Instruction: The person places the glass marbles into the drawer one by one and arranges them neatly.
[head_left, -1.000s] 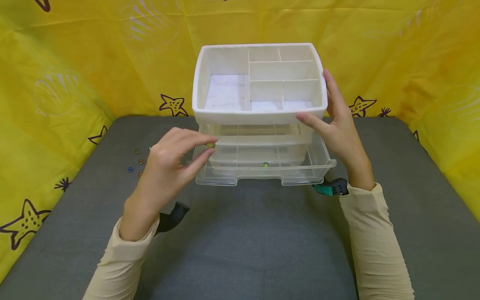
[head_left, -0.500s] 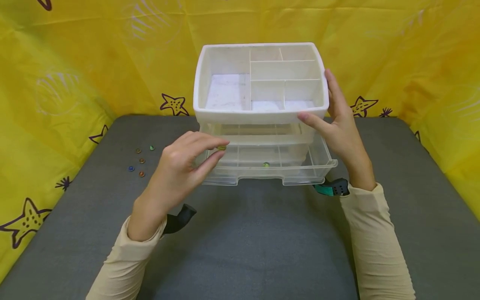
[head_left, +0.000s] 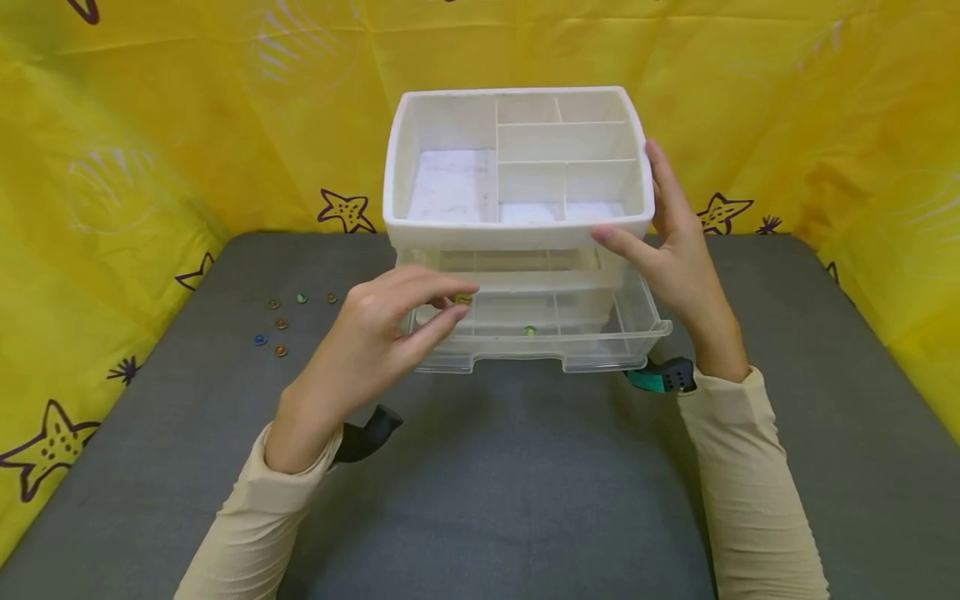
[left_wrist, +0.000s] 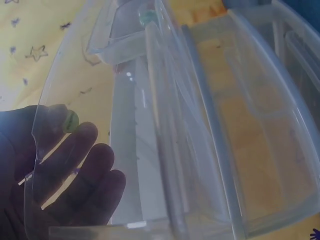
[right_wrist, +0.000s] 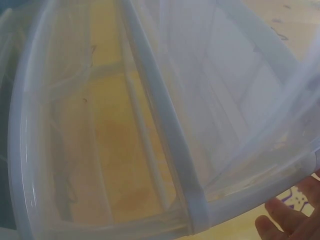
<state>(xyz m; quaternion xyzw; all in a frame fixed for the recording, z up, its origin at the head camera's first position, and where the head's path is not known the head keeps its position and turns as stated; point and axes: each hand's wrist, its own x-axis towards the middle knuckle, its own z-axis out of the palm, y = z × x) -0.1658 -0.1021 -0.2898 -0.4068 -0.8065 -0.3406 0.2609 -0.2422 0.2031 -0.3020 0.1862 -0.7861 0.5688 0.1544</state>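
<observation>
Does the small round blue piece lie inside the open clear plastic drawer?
No, the small round blue piece lies on the grey tabletop, apart from the open clear plastic drawer.

Yellow cloth [head_left: 480, 42] printed with dark-outlined starfish [head_left: 52, 446] borders a grey tabletop [head_left: 480, 508] on three sides

Before you, a dark grey tabletop [head_left: 487, 508] bears a pale drawer organizer [head_left: 517, 237] toward its far side; at your left lie six small round pieces, well apart from it: three brownish [head_left: 281, 323], one green [head_left: 302, 298], one blue [head_left: 260, 340], one orange-red [head_left: 281, 351].
</observation>
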